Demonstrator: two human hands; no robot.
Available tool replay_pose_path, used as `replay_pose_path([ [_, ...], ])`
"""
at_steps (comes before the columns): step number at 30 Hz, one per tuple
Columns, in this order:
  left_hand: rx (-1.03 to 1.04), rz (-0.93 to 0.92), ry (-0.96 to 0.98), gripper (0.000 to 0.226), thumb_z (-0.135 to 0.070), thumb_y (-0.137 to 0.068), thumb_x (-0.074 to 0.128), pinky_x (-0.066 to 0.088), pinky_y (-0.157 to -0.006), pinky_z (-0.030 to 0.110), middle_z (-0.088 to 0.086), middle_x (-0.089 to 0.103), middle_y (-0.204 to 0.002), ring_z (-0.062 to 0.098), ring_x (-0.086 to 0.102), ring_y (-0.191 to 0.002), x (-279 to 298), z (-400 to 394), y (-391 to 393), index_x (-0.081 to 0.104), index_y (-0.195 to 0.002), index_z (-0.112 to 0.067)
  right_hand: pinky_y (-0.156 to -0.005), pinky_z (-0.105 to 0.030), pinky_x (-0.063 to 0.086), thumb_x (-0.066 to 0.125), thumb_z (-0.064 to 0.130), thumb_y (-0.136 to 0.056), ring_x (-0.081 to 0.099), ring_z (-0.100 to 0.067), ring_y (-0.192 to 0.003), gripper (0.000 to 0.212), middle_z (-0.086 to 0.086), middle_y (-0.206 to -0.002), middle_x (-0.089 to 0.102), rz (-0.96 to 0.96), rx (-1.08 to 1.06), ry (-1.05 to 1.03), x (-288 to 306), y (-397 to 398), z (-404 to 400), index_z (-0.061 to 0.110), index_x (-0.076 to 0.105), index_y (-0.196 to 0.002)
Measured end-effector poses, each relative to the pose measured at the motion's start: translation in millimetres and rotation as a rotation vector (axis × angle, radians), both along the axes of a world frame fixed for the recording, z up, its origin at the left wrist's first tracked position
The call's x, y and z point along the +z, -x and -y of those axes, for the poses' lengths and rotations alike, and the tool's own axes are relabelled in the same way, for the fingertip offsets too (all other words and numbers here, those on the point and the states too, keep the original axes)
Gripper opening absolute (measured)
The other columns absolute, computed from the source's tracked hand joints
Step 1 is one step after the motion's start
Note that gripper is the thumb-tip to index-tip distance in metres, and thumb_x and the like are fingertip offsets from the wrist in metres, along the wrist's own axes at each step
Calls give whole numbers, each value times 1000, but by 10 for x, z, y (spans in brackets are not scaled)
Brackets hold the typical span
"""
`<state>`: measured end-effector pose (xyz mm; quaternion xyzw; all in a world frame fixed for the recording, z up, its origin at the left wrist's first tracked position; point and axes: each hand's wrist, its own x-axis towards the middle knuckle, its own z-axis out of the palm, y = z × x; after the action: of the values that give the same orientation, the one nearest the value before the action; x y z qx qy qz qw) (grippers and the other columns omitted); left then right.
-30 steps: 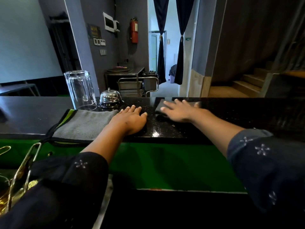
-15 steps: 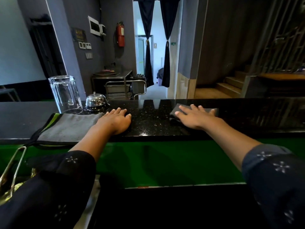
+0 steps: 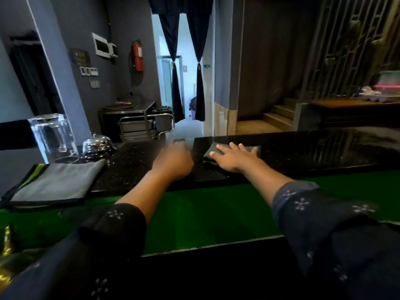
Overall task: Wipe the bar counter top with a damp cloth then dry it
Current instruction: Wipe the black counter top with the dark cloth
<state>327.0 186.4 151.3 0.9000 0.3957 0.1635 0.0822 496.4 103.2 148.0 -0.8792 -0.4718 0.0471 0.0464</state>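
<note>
Right hand (image 3: 234,158) lay flat on the dark damp cloth (image 3: 218,151), fingers straight and spread, pressing it onto the black bar counter top (image 3: 313,152); nothing curled round it; cloth edge showed past the fingertips and behind the thumb side. Left hand (image 3: 173,161) was on the counter just left of the cloth, motion-blurred; fingers looked extended, holding nothing, but I couldn't tell exactly. Folded grey drying cloth (image 3: 58,182) sat well left of the left hand, near the front edge; upturned glass (image 3: 53,137) and service bell (image 3: 97,146) just behind it.

Judged: damp-wipe stage, drying not started. Risks: flat palm pressure only, so the cloth could bunch or slip out from under the fingers on a fast stroke; a leftward sweep could knock the bell or glass; grey cloth could get pushed off the edge.
</note>
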Motion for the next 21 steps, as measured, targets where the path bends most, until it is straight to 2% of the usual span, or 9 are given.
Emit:
replay_pose_path([
  [4,40,-162,57,60,-41,-100,22,3,-118,48,8,9,-161,26,6,-148,-132,-98,-235,14,-154,-16,-113,-66,-4,15,75,-90,0,-29,-151,71,-1,-166,0,-9,47,1,-28,5,126,44,8,-154],
  [10,84,-225,67,59,-43,-100,15,1,-118,48,6,2,-162,26,2,-148,-258,-233,-311,10,-154,-19,-115,-63,-6,14,75,-90,-2,-23,-151,64,7,-165,-2,-13,159,7,-94,-196,384,54,6,-150],
  [17,98,-213,90,58,-43,-100,15,-1,-119,44,2,1,-162,23,0,-148,-214,-195,-325,9,-154,-23,-109,-72,-6,14,73,-92,-5,-35,-150,70,-5,-165,-4,-13,66,38,-2,-340,-648,43,7,-155],
  [21,126,-224,75,61,-43,-100,16,0,-118,40,3,2,-162,19,1,-148,-217,-185,-334,7,-154,-15,-107,-75,-8,13,69,-94,-7,-37,-150,67,-7,-165,-6,15,184,56,6,-75,-1122,41,5,-155],
])
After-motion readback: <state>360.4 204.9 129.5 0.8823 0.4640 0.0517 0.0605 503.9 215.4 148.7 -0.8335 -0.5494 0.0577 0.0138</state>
